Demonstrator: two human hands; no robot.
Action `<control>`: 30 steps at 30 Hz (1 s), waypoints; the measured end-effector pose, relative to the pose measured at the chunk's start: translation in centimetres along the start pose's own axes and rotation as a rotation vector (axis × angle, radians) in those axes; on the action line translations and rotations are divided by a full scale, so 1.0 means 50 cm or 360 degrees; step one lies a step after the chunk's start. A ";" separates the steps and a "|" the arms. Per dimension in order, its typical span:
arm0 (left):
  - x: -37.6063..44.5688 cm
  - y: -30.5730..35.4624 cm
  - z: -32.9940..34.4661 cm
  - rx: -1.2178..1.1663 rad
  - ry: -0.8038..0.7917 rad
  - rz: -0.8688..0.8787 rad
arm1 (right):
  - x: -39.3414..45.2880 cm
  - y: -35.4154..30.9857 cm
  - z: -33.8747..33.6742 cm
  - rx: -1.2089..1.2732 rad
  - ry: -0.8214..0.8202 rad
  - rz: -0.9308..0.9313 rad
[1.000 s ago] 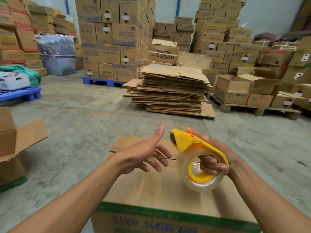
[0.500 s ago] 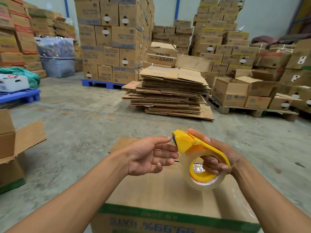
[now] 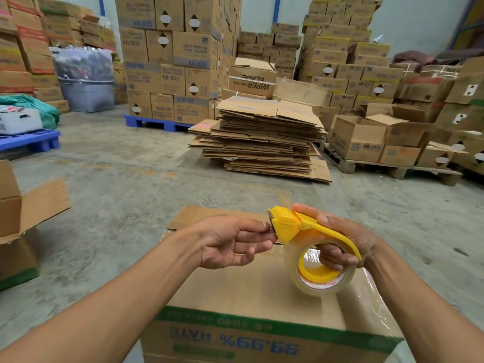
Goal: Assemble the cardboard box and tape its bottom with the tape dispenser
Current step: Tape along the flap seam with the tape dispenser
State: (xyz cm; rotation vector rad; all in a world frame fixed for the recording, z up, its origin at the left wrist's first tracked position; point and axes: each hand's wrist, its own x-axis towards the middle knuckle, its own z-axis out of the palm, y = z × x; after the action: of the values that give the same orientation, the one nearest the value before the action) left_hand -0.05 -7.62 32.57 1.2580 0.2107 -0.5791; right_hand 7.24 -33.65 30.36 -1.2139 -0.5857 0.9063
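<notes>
Concrete floor (image 3: 125, 184) under cardboard box (image 3: 235, 292)

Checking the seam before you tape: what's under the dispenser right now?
The dispenser, held in the right hand, hangs above the box. Bare cardboard and shiny clear tape show below it. The roll and both hands cover the middle, so the seam cannot be seen.
</notes>
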 end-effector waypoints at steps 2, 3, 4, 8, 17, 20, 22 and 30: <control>0.003 -0.003 -0.001 -0.0036 0.0002 -0.0026 | -0.001 0.000 0.000 -0.0002 -0.0003 0.0017; 0.004 -0.004 -0.002 -0.0056 -0.0001 -0.0039 | -0.002 0.000 0.000 -0.0004 -0.0003 0.0031; 0.005 -0.005 -0.003 -0.0075 -0.0006 -0.0050 | -0.003 -0.001 0.001 -0.0009 0.0001 0.0043; 0.010 -0.010 0.001 -0.0114 0.0009 -0.0067 | -0.003 0.002 0.008 -0.0048 0.0045 0.0054; 0.002 0.003 -0.137 0.0151 0.0338 -0.0009 | 0.016 -0.042 0.042 -0.0404 0.0054 0.0368; -0.037 0.032 -0.259 0.0268 0.0514 -0.0045 | 0.020 -0.053 0.032 -0.0501 0.0080 0.0479; -0.055 0.049 -0.318 0.0380 0.0581 -0.0102 | 0.048 -0.058 0.037 -0.0600 0.0123 0.0514; -0.006 0.085 -0.427 0.0454 0.1051 -0.0039 | 0.259 -0.113 0.082 -0.1223 0.0107 0.0547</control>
State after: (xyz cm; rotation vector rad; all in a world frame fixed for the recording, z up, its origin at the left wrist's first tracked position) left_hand 5.35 13.27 29.61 1.6999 0.7127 -0.1973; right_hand 12.45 -21.03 35.88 -2.0769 -0.7114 0.9478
